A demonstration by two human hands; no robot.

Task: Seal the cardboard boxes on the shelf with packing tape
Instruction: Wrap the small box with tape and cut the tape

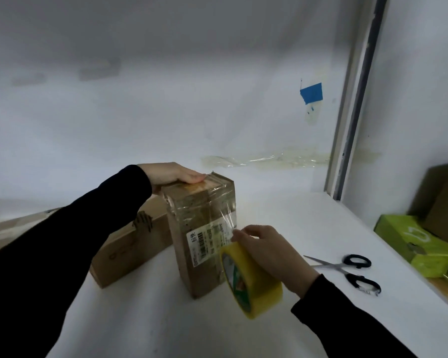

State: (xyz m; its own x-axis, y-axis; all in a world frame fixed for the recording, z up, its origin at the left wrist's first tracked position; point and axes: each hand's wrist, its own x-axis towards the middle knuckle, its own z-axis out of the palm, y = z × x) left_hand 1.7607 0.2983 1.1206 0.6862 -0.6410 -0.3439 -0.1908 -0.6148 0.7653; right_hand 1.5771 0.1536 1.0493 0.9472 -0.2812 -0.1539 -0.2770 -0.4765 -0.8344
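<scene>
A small cardboard box (202,244) with a white shipping label stands on end on the white shelf (192,326). My left hand (171,174) grips its far top edge. My right hand (269,251) holds a yellow roll of packing tape (248,282) low against the box's right front corner. A clear strip of tape (223,213) runs from the roll up the box's face and over its top. A longer cardboard box (130,251) lies flat behind and to the left, partly hidden by my left sleeve.
Black-handled scissors (352,270) lie on the shelf to the right. Further right sit a green box (414,244) and a brown carton (442,200). A grey upright post (352,112) and the white back wall with a blue tape patch (311,92) bound the shelf.
</scene>
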